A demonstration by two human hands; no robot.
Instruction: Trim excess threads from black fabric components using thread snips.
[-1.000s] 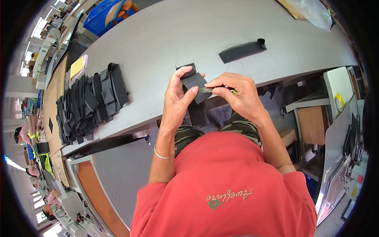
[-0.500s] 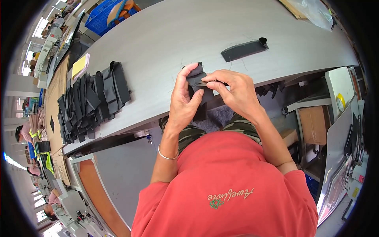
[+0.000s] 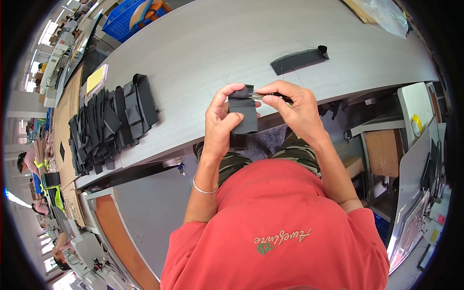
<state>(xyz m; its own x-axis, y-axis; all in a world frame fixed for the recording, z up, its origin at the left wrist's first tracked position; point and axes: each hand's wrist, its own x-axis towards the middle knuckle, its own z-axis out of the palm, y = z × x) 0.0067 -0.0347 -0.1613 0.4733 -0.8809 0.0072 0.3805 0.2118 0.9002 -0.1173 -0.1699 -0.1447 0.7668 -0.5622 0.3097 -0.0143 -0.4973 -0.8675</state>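
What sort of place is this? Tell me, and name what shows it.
Probably a sewing workshop: a row of dark fabric pieces lies on the table, a white machine resembling a sewing machine stands at the picture's lower left, and the left hand holds another fabric piece.

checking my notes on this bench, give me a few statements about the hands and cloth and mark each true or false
1. The left hand holds a dark cloth piece, and the right hand a small tool. True.
2. The left hand wears a dark glove. False: it is bare, with a pale bangle at the wrist.
3. A row of dark cloth pieces lies to the left of both hands. True.
4. The tool is as red as the shirt. False: the shirt is red, but the tool's handle is dark.
5. A single strip of cloth lies apart on the table. True.
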